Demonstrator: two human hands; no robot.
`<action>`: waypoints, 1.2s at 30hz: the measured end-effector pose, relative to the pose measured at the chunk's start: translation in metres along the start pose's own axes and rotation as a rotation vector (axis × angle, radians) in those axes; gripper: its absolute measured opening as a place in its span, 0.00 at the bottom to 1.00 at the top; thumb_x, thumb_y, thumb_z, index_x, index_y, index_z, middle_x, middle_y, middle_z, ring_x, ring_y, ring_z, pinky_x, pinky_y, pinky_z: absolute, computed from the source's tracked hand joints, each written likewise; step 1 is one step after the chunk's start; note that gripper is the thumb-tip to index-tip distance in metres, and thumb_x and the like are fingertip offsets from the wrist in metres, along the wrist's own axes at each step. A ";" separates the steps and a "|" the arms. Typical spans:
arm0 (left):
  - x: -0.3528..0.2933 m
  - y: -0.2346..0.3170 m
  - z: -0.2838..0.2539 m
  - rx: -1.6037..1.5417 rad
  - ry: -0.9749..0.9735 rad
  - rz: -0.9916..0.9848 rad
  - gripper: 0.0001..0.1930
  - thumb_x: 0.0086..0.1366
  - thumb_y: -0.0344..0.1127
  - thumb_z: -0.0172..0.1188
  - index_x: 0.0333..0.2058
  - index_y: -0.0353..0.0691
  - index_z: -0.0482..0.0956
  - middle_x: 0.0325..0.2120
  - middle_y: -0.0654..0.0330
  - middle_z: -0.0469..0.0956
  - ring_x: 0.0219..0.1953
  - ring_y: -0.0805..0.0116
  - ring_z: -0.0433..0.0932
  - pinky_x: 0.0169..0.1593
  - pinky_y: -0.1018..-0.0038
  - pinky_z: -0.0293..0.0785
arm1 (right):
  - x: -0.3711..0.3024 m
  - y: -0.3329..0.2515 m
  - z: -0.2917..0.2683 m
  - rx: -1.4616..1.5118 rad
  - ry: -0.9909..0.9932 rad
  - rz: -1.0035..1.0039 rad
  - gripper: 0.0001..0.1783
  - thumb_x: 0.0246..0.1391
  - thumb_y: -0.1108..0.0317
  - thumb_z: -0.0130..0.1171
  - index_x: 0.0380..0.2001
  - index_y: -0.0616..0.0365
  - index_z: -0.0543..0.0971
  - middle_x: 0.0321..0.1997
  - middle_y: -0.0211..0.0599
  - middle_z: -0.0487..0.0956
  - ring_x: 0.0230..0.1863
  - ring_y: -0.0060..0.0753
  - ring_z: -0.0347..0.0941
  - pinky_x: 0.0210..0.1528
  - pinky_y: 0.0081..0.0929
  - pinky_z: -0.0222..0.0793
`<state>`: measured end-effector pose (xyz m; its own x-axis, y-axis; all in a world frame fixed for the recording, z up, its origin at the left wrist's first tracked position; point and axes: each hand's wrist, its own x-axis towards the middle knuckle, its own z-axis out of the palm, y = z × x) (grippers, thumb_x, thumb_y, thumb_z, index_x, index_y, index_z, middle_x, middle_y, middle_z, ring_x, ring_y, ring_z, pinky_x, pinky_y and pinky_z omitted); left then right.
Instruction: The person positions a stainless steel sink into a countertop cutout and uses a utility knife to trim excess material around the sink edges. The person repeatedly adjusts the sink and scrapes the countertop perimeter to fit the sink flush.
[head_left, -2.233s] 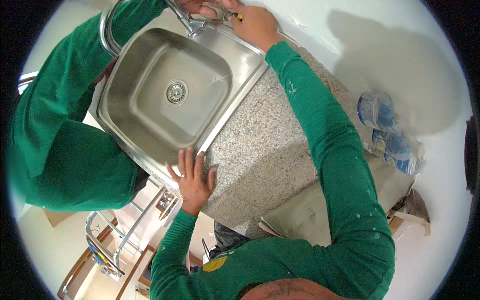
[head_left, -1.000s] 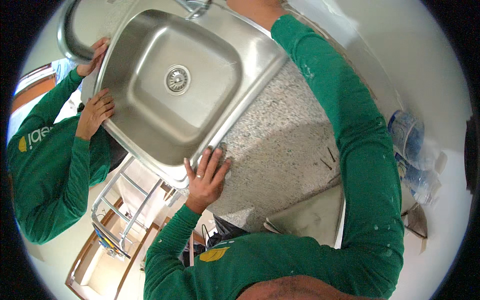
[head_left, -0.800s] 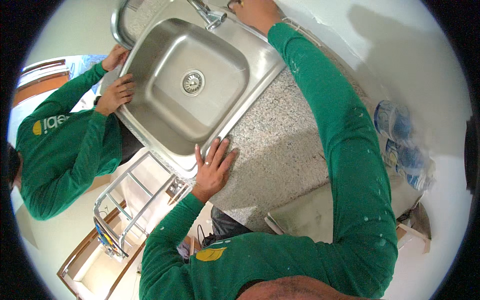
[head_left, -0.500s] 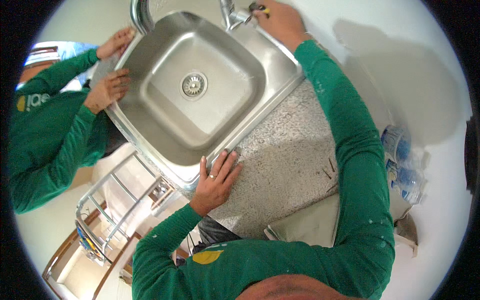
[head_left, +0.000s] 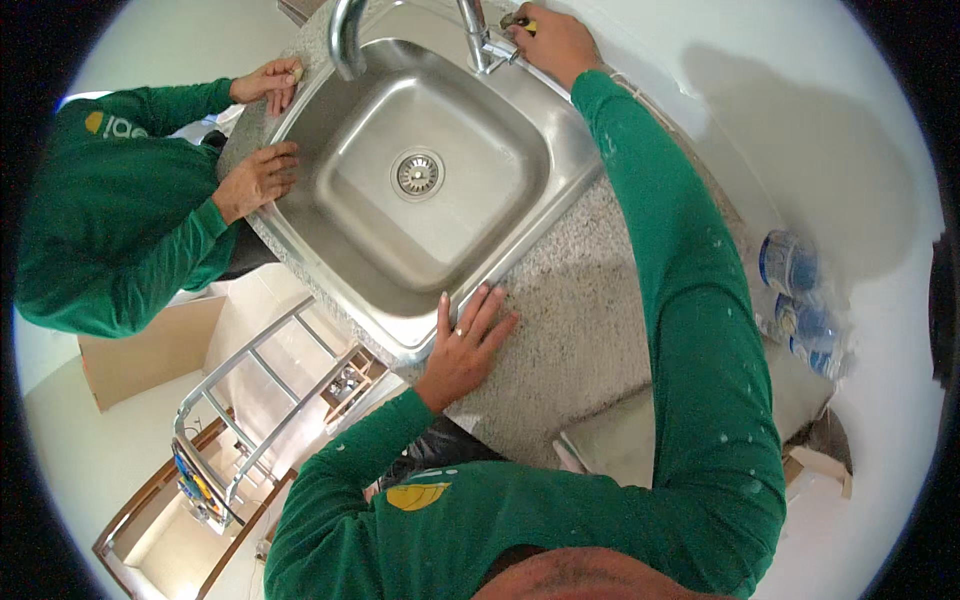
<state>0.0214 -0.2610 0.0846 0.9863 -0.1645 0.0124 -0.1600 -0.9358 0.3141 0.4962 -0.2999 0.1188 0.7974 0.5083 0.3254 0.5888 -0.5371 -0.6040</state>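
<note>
A stainless steel sink (head_left: 375, 270) with a round drain strainer (head_left: 417, 175) sits on a speckled stone countertop (head_left: 565, 270). My left hand (head_left: 462, 355), a ring on one finger, rests on the sink's near rim and the stone beside it, fingers spread. Beyond the chrome faucet (head_left: 474, 35), my right hand (head_left: 562, 45) is closed around a small black and yellow tool (head_left: 520, 24) at the sink's back right edge. The tool's kind is hidden by the grip. The faucet's curved spout (head_left: 345, 40) hangs over the basin.
Across the sink, a co-worker's hand (head_left: 258, 182) lies on the left rim; the other hand (head_left: 268, 85) pinches a small pale piece. Plastic-wrapped bottles (head_left: 800, 300) stand by the right wall. A metal ladder (head_left: 262, 385) and a cardboard box (head_left: 150, 350) are lower left.
The view has shifted, so the sink and faucet appear farther right. My left hand stays at the near rim, and my right hand keeps the tool behind the faucet.
</note>
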 end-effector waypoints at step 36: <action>-0.047 -0.288 -0.048 -0.669 0.790 -0.998 0.33 0.86 0.49 0.40 0.77 0.30 0.52 0.75 0.41 0.58 0.75 0.50 0.59 0.78 0.60 0.52 | 0.090 0.002 0.074 -0.043 -0.066 0.055 0.17 0.64 0.54 0.64 0.49 0.52 0.86 0.44 0.52 0.87 0.46 0.59 0.83 0.53 0.51 0.78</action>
<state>0.0233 0.0316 0.0395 0.4716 0.8813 -0.0309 0.4287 -0.1986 0.8813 0.5591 -0.2057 0.0932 0.8191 0.5195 0.2435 0.5508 -0.5932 -0.5871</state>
